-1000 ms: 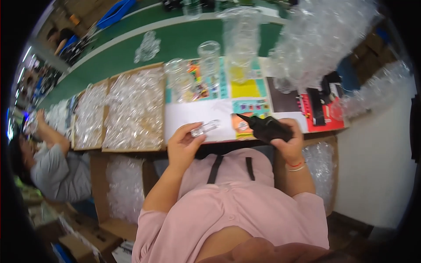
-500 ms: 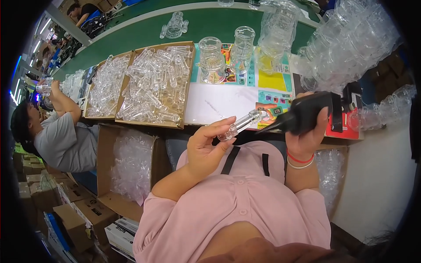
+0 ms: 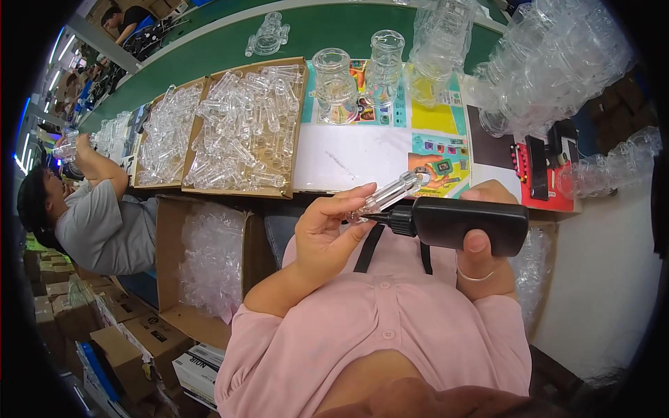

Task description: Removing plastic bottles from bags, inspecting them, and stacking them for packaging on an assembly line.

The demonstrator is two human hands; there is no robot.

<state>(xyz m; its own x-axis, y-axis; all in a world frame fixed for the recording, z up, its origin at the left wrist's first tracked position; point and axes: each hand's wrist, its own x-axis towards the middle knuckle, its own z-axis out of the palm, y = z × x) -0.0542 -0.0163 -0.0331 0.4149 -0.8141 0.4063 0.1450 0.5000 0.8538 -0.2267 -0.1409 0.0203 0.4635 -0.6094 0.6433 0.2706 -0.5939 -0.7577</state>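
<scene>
My left hand [image 3: 333, 233] pinches a clear glass tube piece [image 3: 387, 196] near its lower left end; its ringed far end points up to the right. In my right hand [image 3: 481, 240] lies a black squeeze bottle [image 3: 463, 221] with a narrow pointed nozzle. The bottle is level, its nozzle tip at the lower end of the tube by my left fingertips. Whether the tip touches the glass I cannot tell. Both are above my lap, just in front of the table edge.
Two cardboard trays of small glass tubes [image 3: 240, 129] [image 3: 171, 136] lie on the green table [image 3: 209, 42]. Larger glass vessels [image 3: 334, 87] stand behind a white sheet [image 3: 341, 160]. Bagged glassware [image 3: 557, 63] is piled right. An open carton [image 3: 209, 258] stands at left, near a seated co-worker [image 3: 104, 223].
My right hand has turned the black bottle level and brought its nozzle left to the glass tube. My left hand keeps its hold on the tube, almost in place.
</scene>
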